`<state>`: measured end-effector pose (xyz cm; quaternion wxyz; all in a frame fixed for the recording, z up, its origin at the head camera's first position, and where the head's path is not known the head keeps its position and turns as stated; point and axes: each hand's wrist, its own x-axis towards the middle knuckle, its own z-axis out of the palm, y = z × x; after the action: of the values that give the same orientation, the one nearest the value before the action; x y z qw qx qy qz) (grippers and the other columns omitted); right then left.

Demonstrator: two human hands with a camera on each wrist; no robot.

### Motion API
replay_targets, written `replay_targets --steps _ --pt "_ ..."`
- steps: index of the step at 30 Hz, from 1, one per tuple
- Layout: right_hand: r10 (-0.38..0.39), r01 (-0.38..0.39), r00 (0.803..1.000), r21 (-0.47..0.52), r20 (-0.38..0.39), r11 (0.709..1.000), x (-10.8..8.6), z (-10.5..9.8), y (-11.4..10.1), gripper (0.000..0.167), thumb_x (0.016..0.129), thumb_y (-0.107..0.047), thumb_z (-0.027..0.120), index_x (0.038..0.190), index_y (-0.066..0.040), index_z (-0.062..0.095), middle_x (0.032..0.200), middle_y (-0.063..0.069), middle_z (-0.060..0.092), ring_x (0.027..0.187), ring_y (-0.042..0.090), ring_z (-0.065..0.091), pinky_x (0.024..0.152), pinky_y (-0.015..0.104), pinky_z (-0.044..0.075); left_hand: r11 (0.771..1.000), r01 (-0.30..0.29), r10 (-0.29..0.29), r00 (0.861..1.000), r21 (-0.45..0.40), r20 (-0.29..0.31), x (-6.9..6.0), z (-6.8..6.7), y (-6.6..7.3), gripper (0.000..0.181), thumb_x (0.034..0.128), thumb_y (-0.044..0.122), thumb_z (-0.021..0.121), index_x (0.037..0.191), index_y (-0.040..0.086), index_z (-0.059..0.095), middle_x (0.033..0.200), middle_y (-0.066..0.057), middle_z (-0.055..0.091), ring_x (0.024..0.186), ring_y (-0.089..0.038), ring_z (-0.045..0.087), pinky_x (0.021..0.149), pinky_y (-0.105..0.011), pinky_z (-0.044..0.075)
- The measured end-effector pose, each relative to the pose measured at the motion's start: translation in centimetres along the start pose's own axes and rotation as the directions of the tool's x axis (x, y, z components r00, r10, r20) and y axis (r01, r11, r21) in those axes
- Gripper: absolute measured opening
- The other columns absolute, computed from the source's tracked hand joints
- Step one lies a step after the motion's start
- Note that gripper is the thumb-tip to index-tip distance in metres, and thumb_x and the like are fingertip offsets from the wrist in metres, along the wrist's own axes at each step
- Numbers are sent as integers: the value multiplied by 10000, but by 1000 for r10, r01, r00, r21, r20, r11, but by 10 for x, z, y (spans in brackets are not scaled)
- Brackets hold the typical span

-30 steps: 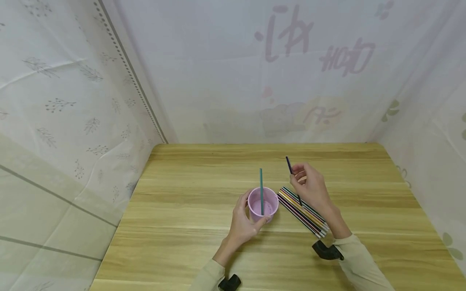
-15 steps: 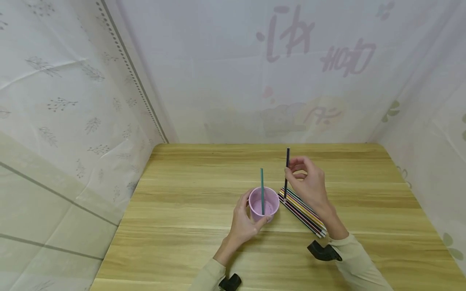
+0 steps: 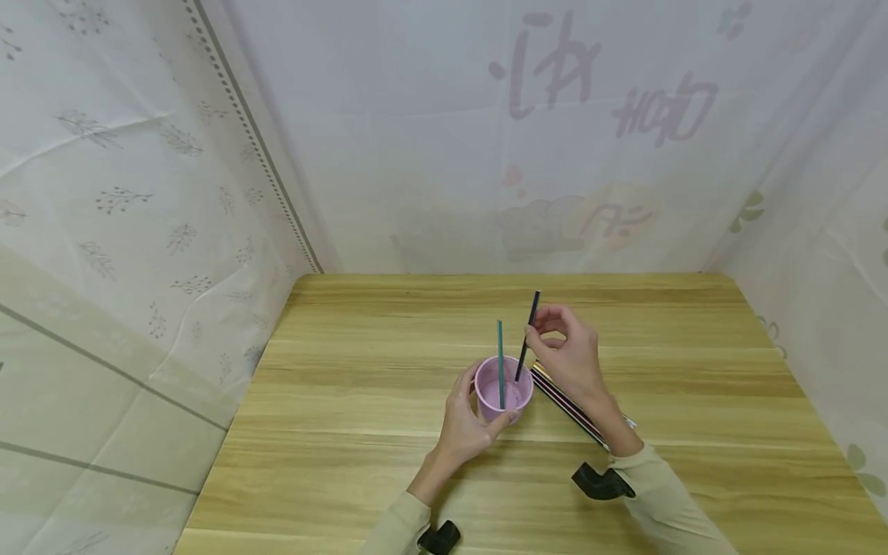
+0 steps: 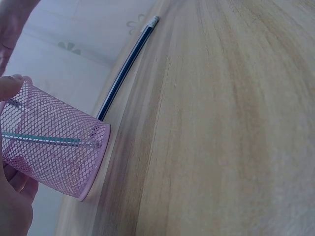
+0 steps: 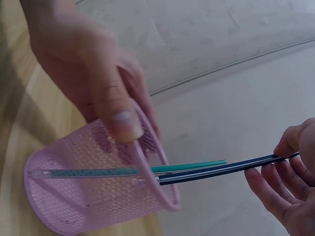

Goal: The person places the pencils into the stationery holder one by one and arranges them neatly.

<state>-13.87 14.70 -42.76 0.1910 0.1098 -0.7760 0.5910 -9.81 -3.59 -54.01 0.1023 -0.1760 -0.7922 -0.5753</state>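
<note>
A pink mesh pencil cup (image 3: 489, 385) stands upright on the table, held around its side by my left hand (image 3: 463, 433). A green pencil (image 3: 500, 347) leans inside it, its upper part sticking out above the rim. My right hand (image 3: 572, 356) pinches a dark blue pencil (image 5: 216, 170) between thumb and fingers near its upper part. That pencil's pale lower end is just inside the cup's mouth, as the right wrist view shows. Several striped pencils (image 3: 569, 408) lie side by side right of the cup, partly hidden under my right hand and forearm.
The wooden table (image 3: 361, 370) meets a pale printed cloth (image 3: 416, 154) at its back edge. More cloth hangs at both sides. Black wrist mounts (image 3: 602, 482) sit at both cuffs. One dark pencil (image 4: 125, 69) lies close to the cup's base in the left wrist view.
The right hand has swung the dark blue pencil upright and moved it left, from above the lying pencils into the cup's mouth. The left hand and cup have stayed in place.
</note>
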Motion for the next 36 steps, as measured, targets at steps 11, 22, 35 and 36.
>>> replay_targets --steps 11,22,35,36 --pt "45 -39 995 -69 90 997 -10 13 25 191 864 39 723 1034 9 642 912 137 713 786 89 675 637 197 612 1000 3 -3 1000 -17 20 0 -1 1 911 734 205 885 1481 -17 412 1386 -127 558 1251 -308 585 1057 -516 523" --pt "79 -59 991 -175 111 983 -18 21 29 215 834 16 752 1033 11 671 894 120 733 785 225 705 625 191 595 999 -34 35 999 -29 9 0 -1 0 903 742 187 870 1477 -51 401 1382 -175 555 1228 -357 594 1035 -545 529" --pt "86 -67 993 -202 86 977 -20 15 31 176 848 60 700 1020 34 669 911 149 732 793 226 701 647 195 609 1000 -3 4 1000 -26 22 0 -1 -1 909 741 191 876 1484 -29 401 1386 -125 553 1269 -297 580 1078 -484 516" --pt "82 -65 993 -200 82 978 -20 14 31 176 849 64 697 1021 38 669 918 153 732 797 229 702 654 192 610 1000 -4 5 1000 -24 19 0 -1 -1 909 738 193 878 1482 -31 405 1385 -122 556 1267 -294 581 1077 -482 517"
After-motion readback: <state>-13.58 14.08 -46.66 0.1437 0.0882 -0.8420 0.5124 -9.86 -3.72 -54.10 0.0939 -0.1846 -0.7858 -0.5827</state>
